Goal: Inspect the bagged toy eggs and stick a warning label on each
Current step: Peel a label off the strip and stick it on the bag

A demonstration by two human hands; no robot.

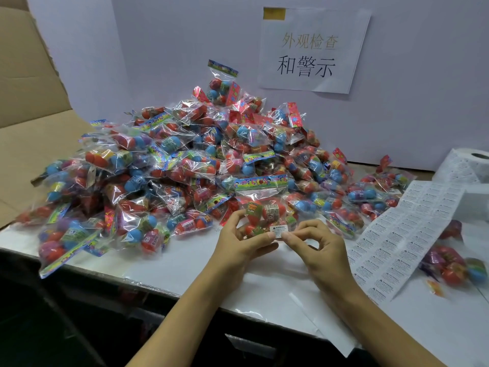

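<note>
head view looked down on a white table point(264, 292) where the left hand point(238, 242) held one bag of toy eggs point(264, 207) just above the near edge of the pile, fingers curled round its left side and thumb on the front. the right hand point(317, 245) pinched thumb and forefinger at the lower right corner of a small white warning label point(279, 230), which lay against the bag's lower front; the other fingers arched loosely and held nothing. whether the label was fully stuck down could not be told.

the step in hand looked to be seating the label. done well, that probably meant keeping the film taut over an egg with the left hand, laying the label flat from one edge to the other, and rubbing it down so no corner lifted on the crinkled plastic. it should sit square with the print readable.

a big pile of bagged eggs point(185, 165) filled the table's far left and centre, touching the held bag's far side, so loose bags could crowd the work. to the right ran a long sheet of warning labels point(402, 234), fed from a roll point(471, 162) at the far right. a few bags point(455, 266) lay right of the sheet, one partly under it. a paper sign point(312, 51) with chinese characters hung on the far wall, and a cardboard sheet point(31, 102) stood at far left.
</note>
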